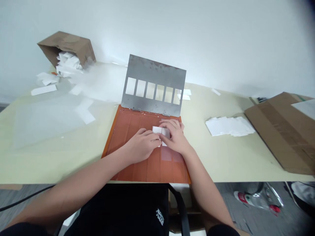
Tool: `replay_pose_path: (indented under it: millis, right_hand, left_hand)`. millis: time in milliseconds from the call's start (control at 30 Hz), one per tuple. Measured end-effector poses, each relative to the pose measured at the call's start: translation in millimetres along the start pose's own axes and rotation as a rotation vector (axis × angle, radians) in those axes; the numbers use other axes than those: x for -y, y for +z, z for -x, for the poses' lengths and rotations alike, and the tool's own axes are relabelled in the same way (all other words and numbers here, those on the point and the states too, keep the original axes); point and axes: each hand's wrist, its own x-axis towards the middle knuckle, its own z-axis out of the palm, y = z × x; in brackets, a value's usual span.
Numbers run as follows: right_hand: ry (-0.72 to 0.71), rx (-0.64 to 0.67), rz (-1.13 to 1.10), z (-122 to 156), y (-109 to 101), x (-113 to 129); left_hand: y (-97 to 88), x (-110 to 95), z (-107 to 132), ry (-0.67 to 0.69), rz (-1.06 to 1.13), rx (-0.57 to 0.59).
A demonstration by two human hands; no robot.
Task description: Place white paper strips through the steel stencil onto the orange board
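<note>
An orange board (133,131) lies at the table's front edge. Hinged to its far side, a grey metal plate (157,68) stands raised, with a row of several rectangular openings. Two white cards (157,129) sit side by side on the board, under my fingers. My left hand (144,144) has its fingers curled in at the left card's lower part, some fingertips hidden. My right hand (174,135) grips around the right card, thumb low on it and fingers bent over its top. Below the cards, a translucent strip (166,154) rests on the board.
An open cardboard box (73,44) on its side spills white pieces (69,64) at the back left. Translucent sheets (49,118) cover the left side. At right lie a fanned stack of white cards (230,126) and a large cardboard box (283,131).
</note>
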Motion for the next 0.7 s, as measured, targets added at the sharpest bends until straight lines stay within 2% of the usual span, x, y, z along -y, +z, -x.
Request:
replay_pose_path:
  millis: [133,267,367,467,533,600,700]
  right_hand:
    - [-0.002,-0.072,-0.268,-1,1,-4]
    - [0.134,-0.352,-0.479,-1,-13,-29]
    - [0.326,-0.488,-0.299,10,-38,-66]
    - [0.646,-0.515,0.085,29,-60,-106]
    - [0.836,-0.521,0.231,40,-67,-125]
    - [0.929,-0.541,0.272,48,-68,-137]
    - [0.975,-0.586,0.286,51,-65,-145]
  left_hand:
    - [-4.3,0,-1,-0.014,-0.019,-0.127]
    - [-3.0,3,-1,-0.027,0.042,-0.126]
    - [-1.8,4,-1,-0.046,0.1,-0.043]
    - [-3.0,4,-2,-0.065,0.145,0.036]
    - [-4.4,3,-3,-0.074,0.159,0.057]
    - [-5.4,2,-3,-0.084,0.17,0.071]
    - [-6.0,3,-3,-0.095,0.188,0.089]
